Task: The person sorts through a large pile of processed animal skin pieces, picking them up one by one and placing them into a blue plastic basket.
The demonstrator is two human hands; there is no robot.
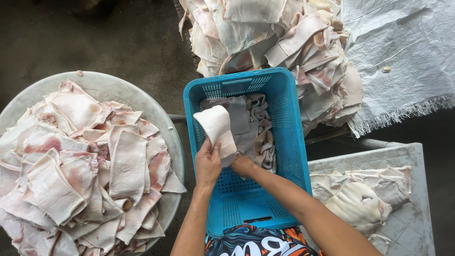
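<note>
Two bare hands meet over the blue plastic crate (289, 142) in the middle of the frame. The left hand (207, 163) has its grip clenched on a folded slab of pale skin (219, 129), holding it upright against the crate's left wall. The right hand (243, 166) reaches in just beside it, fingers curled down among the grey-pink pieces already packed (256, 128) at the crate's far end; whether that grip has closed on anything I cannot tell, since the fingertips are hidden.

The step in hand looks like packing: slabs are being stood side by side inside the crate, and the near half of its perforated floor is bare. Judging from this, the next move calls for pressing the held slab snug against the packed row, so it stays folded.

At the left of the frame a round metal tray (142, 97) carries a heap of flat pink-white skins. At the top centre lies a taller pile (303, 47), partly on a white woven sheet (407, 57). At the lower right, a pale desk (412, 156) holds a few more pieces.
</note>
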